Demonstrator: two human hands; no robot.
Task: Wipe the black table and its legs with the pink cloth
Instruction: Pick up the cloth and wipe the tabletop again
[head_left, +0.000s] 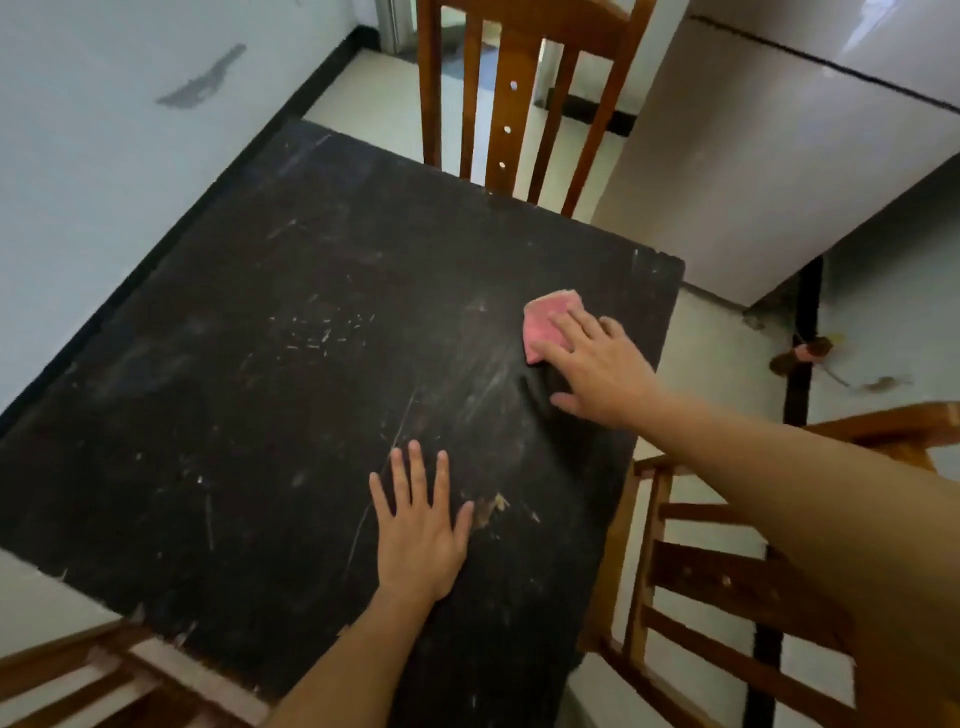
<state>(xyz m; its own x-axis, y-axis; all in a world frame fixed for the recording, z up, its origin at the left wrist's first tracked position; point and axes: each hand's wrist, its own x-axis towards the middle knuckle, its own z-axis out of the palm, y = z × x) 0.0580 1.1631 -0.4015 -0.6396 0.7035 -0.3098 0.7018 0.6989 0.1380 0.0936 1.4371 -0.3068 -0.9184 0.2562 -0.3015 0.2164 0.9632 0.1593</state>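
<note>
The black table fills the middle of the head view, its top scratched and dusty. A folded pink cloth lies near the table's far right corner. My right hand lies flat on the cloth with straight, spread fingers, pressing it onto the tabletop. My left hand rests flat on the tabletop nearer to me, fingers straight and spread, holding nothing. The table's legs are hidden under the top.
A wooden chair stands at the table's far edge, another chair at the right edge, and a third at the near left corner. A pale wall runs along the table's left side. A white cabinet stands at the back right.
</note>
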